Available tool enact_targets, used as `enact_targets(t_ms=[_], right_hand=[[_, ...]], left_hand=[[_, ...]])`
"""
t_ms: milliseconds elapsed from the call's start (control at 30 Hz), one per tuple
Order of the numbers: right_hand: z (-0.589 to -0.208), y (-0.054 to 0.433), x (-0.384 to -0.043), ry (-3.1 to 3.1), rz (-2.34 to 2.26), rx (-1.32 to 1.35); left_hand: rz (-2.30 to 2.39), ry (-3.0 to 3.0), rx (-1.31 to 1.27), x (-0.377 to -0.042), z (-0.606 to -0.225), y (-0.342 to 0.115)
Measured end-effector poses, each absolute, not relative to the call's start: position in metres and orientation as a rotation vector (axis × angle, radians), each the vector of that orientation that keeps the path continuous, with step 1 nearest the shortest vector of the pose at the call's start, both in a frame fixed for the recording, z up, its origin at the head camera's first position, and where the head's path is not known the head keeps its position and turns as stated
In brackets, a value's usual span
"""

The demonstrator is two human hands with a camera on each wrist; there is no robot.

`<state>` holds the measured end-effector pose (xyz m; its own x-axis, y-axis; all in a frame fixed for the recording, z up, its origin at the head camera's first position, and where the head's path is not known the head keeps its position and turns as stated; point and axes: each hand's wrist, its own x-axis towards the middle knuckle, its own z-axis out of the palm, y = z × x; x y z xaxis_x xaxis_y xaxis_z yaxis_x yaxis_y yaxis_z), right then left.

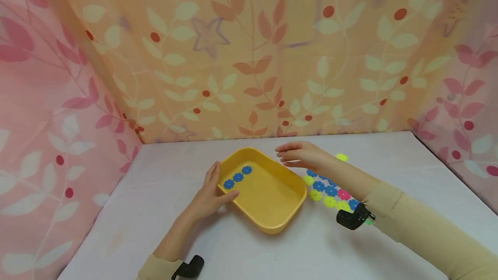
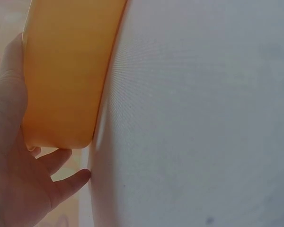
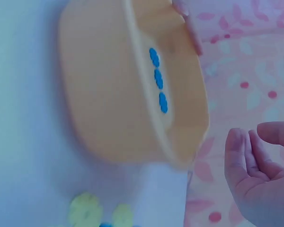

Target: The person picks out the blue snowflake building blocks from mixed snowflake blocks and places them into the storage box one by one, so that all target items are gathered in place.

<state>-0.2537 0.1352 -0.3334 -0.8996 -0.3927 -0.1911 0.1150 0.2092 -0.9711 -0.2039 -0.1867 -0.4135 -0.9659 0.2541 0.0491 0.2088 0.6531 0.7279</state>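
Observation:
A yellow plastic basin [image 1: 268, 202] stands on the table, with three blue flower-shaped discs [image 1: 238, 177] in a row along its left inner end. My left hand [image 1: 208, 200] holds that left end, thumb at the near rim and fingers round the outside. In the left wrist view, the thumb and fingers spread about the end of the basin [image 2: 68, 75]. Above the basin's far right edge hovers my right hand [image 1: 305, 155], fingers loosely bent. The right wrist view shows nothing between the thumb and fingers of this hand [image 3: 262, 179].
Right of the basin lies a scatter of flower discs, with yellow [image 1: 330, 202], blue [image 1: 331, 191] and pink [image 1: 344, 194] ones; the right forearm partly hides them. A floral curtain [image 1: 253, 55] rises behind the white table [image 1: 128, 219].

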Motion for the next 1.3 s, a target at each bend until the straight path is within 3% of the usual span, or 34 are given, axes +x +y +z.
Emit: enact_targets(t_ms=[300, 567, 933, 1300], right_hand=[[-0.364, 0.218, -0.222, 2.205, -1.706, -0.109], [-0.398, 0.262, -0.208, 2.520, -1.410, -0.064], [-0.411, 0.271, -0.213, 2.838, -1.057, -0.159], [-0.412, 0.267, -0.216, 2.897, -0.986, -0.242]], left_hand=[[1.231, 2.809, 0.428, -0.204, -0.414, -0.187], [1.231, 2.814, 0.439, -0.203, -0.415, -0.188], [1.239, 2.808, 0.428, -0.202, -0.415, -0.188], [1.236, 2.815, 0.413, -0.203, -0.416, -0.188]])
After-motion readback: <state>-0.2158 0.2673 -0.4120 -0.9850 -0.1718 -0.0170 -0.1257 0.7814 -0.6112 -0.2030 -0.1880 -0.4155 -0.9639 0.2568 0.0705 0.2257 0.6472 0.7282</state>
